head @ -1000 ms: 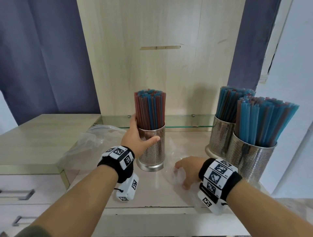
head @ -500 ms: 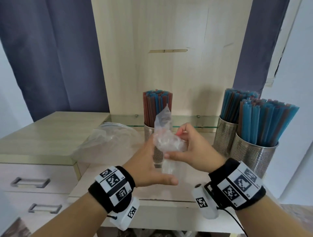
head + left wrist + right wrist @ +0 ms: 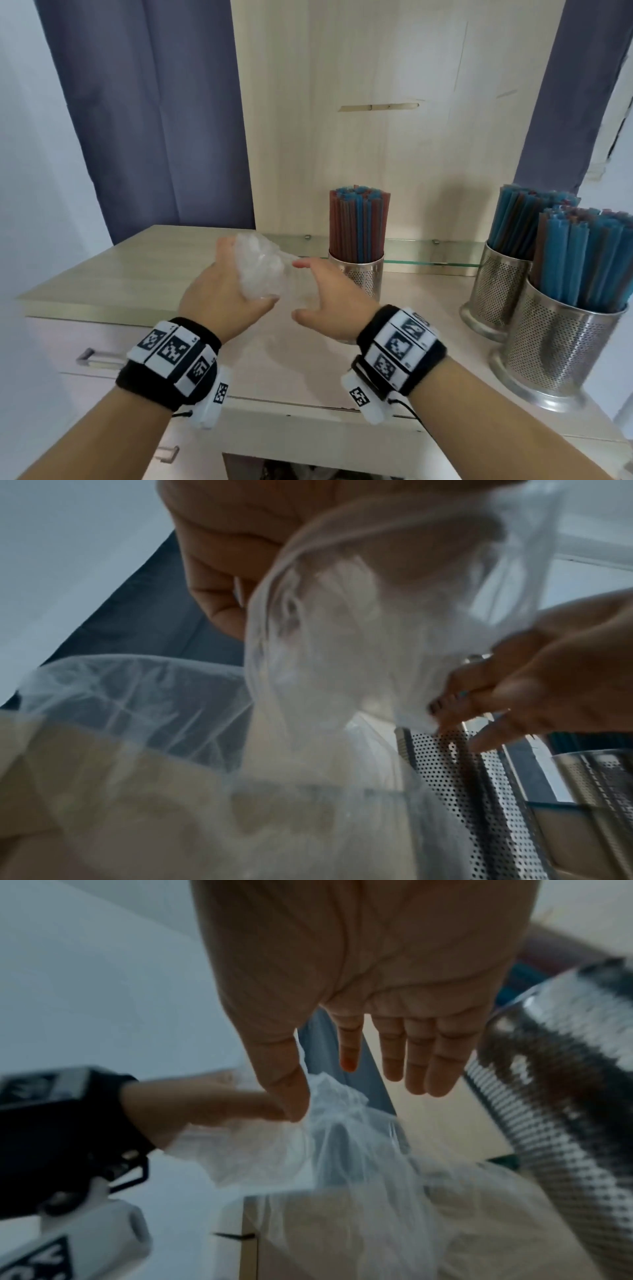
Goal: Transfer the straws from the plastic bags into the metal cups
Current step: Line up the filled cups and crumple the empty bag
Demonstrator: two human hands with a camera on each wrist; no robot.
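My left hand (image 3: 229,284) grips a crumpled, empty clear plastic bag (image 3: 260,270) above the counter, left of the middle metal cup (image 3: 358,274) packed with red and blue straws (image 3: 358,222). My right hand (image 3: 308,289) hangs just right of the bag with fingers spread and straight. In the right wrist view the right thumb (image 3: 291,1091) touches the bag (image 3: 325,1137). In the left wrist view the curled left fingers (image 3: 219,593) hold the bag (image 3: 359,615). Two more metal cups (image 3: 496,294) (image 3: 561,346) full of mostly blue straws stand at the right.
A second clear bag (image 3: 137,696) lies on the counter to the left, seen from the left wrist. The pale wooden counter (image 3: 291,363) has drawers (image 3: 92,356) at the left, a glass ledge (image 3: 428,253) behind the cups and a wooden back panel.
My left hand left the middle cup and my right hand lifted the bag off the counter. Both then held it, and now the left hand alone holds it crumpled, further left, with the right hand released.
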